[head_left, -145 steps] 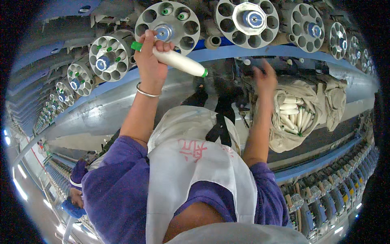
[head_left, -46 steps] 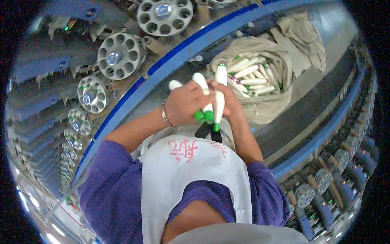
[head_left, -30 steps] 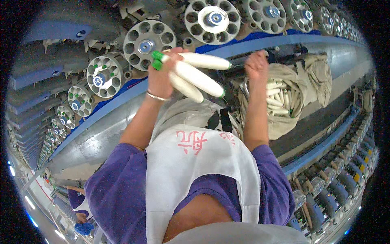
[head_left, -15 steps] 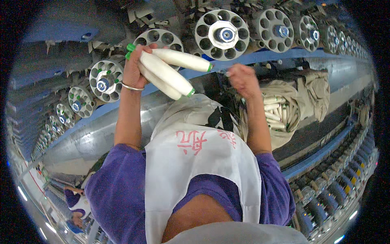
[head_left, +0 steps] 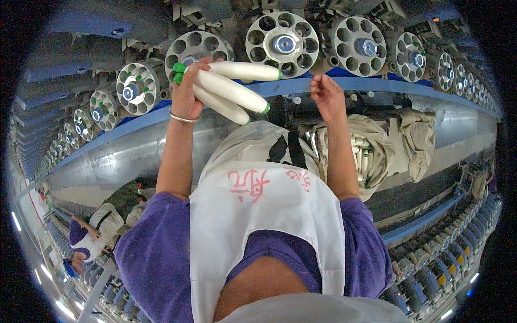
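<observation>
My left hand [head_left: 188, 91] is closed around the green ends of three white yarn bobbins [head_left: 231, 90]. They fan out to the right, their green tips pointing away from my palm. To the right of those tips my right hand [head_left: 327, 98] is raised, fingers curled and drawn together. Whether a thin thread is between them is too fine to make out. Just beyond my hands stands a round grey bobbin magazine [head_left: 267, 54] with round pockets about a blue hub. Another magazine [head_left: 198, 40] is partly hidden behind my left hand.
A beige cloth sack [head_left: 385, 156] holding several white bobbins hangs open beside my right forearm. A blue rail [head_left: 377, 85] runs below the row of magazines. Machine units [head_left: 431, 264] line the lower right. Another person [head_left: 89, 237] is at the far left.
The view has shifted slightly along the machine. My left hand still grips the bobbins, now lying a little flatter. The right hand has turned, and its fingers show more.
</observation>
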`<state>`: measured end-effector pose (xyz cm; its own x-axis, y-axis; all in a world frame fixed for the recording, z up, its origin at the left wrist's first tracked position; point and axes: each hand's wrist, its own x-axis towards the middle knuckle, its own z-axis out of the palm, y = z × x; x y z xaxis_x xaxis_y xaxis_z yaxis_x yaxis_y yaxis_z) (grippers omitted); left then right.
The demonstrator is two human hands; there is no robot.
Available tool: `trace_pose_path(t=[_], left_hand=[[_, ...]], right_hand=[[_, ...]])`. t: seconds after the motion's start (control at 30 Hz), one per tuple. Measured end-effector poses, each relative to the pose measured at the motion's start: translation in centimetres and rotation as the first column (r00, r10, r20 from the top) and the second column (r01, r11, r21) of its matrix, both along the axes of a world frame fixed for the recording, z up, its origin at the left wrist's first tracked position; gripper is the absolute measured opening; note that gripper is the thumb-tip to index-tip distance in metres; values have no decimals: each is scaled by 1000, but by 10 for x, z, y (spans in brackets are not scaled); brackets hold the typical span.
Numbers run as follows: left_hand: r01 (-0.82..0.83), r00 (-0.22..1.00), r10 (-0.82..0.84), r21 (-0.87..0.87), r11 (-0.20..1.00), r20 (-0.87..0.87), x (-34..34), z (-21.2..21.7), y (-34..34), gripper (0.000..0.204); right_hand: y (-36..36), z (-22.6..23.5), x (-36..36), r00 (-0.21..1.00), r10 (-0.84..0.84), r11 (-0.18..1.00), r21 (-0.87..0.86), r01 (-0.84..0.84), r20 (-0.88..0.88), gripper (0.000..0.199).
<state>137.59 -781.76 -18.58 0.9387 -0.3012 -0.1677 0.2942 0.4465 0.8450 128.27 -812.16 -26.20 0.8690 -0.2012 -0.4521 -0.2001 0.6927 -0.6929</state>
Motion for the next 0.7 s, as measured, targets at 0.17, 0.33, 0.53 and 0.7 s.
trace_pose_path(t=[0.17,0.33,0.53,0.7], left_hand=[[-57,998,57,57,997,1,-24,-7,-19,27],[-195,981,191,142,970,41,-33,-15,-30,27],[-299,936,308,79,951,-169,-33,-23,-19,34],[-199,977,195,-35,979,-89,-37,-22,-17,42]], right_hand=[[33,5,-26,890,456,776,-497,-389,16,25],[68,-7,-33,946,180,873,-487,-27,270,14],[-65,-109,-62,988,126,979,-151,-139,-92,13],[-193,-170,-96,792,-484,869,-306,388,-372,22]])
